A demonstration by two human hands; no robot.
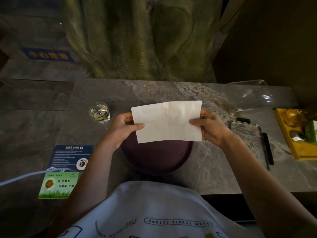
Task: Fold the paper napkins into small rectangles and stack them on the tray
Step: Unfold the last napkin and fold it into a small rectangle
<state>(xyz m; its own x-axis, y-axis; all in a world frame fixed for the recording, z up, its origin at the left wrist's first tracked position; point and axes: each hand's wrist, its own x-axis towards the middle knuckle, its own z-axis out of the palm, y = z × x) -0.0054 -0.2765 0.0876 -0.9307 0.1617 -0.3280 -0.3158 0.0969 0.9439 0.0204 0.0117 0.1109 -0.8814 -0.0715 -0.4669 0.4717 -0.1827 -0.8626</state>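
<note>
A white paper napkin [167,121] is held up flat above the table, spread as a wide rectangle with crease lines across it. My left hand [125,127] pinches its left edge, thumb on the front. My right hand [209,127] pinches its right edge the same way. Directly below the napkin sits a round dark purple tray [154,158]; the napkin hides its far part, and what shows of the tray holds nothing.
A glass of water [100,112] stands left of my left hand. Two printed cards [68,157] lie at the near left. A phone [247,134] and a pen [267,148] lie to the right, a yellow box [295,134] farther right, clear plastic packaging [253,97] behind.
</note>
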